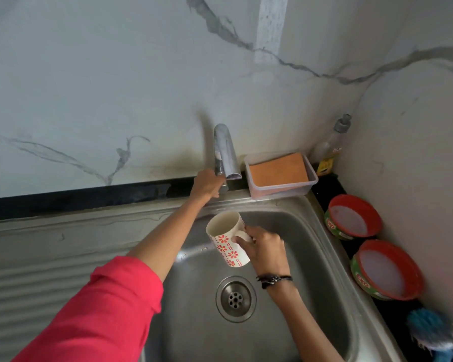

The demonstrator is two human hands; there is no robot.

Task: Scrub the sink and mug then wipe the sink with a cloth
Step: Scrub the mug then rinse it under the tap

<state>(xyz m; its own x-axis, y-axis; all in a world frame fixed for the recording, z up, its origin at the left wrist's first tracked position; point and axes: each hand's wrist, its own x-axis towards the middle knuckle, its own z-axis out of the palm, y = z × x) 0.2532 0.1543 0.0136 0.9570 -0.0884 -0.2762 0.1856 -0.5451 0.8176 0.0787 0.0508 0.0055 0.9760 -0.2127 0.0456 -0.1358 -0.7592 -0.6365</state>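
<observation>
A white mug [226, 239] with red flower prints hangs tilted over the steel sink [293, 246], mouth toward the tap. My right hand [266, 250] grips it by the handle. My left hand [207, 184] reaches across and is closed on the base of the chrome tap [224, 150]; its fingers hide the tap's knob. No water is visible. An orange sponge [277, 169] lies in a clear plastic box [311, 182] at the sink's back right corner.
The drain [236, 299] sits in the basin's middle. A ribbed drainboard [50, 270] lies on the left. Along the right ledge stand two red-rimmed soap tubs [353, 216] [386, 270], a clear bottle [330, 147] and a blue brush [429, 330].
</observation>
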